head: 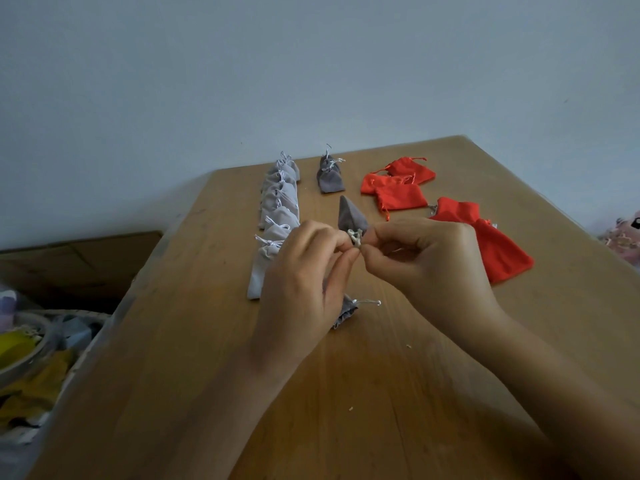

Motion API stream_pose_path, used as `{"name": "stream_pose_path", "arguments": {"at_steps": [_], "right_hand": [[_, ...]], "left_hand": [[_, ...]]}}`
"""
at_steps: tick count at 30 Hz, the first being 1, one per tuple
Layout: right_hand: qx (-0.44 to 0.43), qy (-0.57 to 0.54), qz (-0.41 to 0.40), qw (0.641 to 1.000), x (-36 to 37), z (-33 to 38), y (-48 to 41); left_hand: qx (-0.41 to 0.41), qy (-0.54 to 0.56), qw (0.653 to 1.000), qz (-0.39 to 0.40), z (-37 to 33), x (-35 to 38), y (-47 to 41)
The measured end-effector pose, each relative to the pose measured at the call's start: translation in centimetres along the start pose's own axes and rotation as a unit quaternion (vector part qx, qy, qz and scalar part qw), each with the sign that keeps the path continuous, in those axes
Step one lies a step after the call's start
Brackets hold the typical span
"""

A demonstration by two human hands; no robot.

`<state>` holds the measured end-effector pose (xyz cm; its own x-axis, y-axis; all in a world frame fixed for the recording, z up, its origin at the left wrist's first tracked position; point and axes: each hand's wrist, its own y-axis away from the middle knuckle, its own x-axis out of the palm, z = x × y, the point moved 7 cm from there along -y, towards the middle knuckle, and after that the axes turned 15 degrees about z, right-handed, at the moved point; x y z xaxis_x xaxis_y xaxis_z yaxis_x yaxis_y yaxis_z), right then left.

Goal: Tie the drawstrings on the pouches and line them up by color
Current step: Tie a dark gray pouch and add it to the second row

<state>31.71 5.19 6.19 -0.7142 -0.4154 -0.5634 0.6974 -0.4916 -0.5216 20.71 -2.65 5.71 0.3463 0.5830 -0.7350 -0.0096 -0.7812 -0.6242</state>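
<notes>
1. Table (381, 375): wooden, tan, with a matt, lightly scuffed top; a plain pale wall (311, 64) was recorded behind it.
2. Light grey pouches (278, 206): soft, velvet-like cloth with white cords tied at the necks. They were laid overlapping in one row running from the far edge towards the left hand.
3. Far dark grey pouches (329, 174): the same napped cloth, with the cords knotted. They were set just right of the light grey row, at the far end.
4. Held dark grey pouch (350, 216): this was seen raised above mid-table between the two hands, its body tapering to a point away from the person and its gathered neck turned towards the fingers.
5. Pale drawstring (356, 236): a thin cord, bunched in a small knot at that neck.
6. Left hand (304, 271): held palm down, with fingers curled and thumb and forefinger tips pinched on the drawstring.
7. Right hand (429, 258): knuckles up, fingers curled, with thumb and forefinger tips pinched on the same drawstring, nearly touching the left fingertips.
8. Near dark grey pouch (346, 313): lying on the table, partly hidden under the left hand, with a white cord trailing to the right.
9. Far red pouches (398, 188): bright, smooth-napped, piled loosely and overlapping.
10. Near red pouches (485, 244): lying flat, partly hidden behind the right hand.
11. Cardboard box (79, 258): brown, noted left of the table.
</notes>
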Motion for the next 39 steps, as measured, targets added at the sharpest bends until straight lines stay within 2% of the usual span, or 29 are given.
{"name": "stream_pose_path", "arguments": {"at_steps": [3, 6, 10, 13, 17, 25, 32, 39], "right_hand": [[-0.022, 0.069, 0.021, 0.997, 0.1, 0.5, -0.1], [-0.014, 0.093, 0.066, 0.993, 0.1, 0.2, -0.2], [0.037, 0.006, 0.161, 0.986, -0.1, -0.9, -0.5], [0.071, -0.055, 0.208, 0.974, -0.4, -1.5, -0.5], [0.101, -0.110, 0.246, 0.958, -0.3, -2.0, -0.5], [0.096, -0.204, 0.221, 0.949, 0.4, -2.3, -0.6], [0.138, -0.316, 0.222, 0.912, 1.3, -2.9, -0.4], [0.139, -0.243, 0.255, 0.926, 0.8, -3.2, -0.4]], "left_hand": [[0.025, -0.082, 0.996, 0.008, -0.3, 0.1, 0.0], [0.083, -0.124, 0.989, 0.003, -0.8, 0.2, 0.2], [0.149, -0.089, 0.983, 0.053, -1.5, 0.8, 0.2], [0.148, -0.032, 0.985, 0.082, -1.8, 1.2, 0.1], [0.131, -0.012, 0.986, 0.105, -1.9, 1.5, 0.2], [0.119, -0.002, 0.990, 0.077, -1.9, 0.9, 0.2], [0.119, -0.012, 0.992, 0.051, -1.7, 0.8, 0.4], [0.140, -0.080, 0.985, 0.064, -2.6, 1.0, 0.3]]}}
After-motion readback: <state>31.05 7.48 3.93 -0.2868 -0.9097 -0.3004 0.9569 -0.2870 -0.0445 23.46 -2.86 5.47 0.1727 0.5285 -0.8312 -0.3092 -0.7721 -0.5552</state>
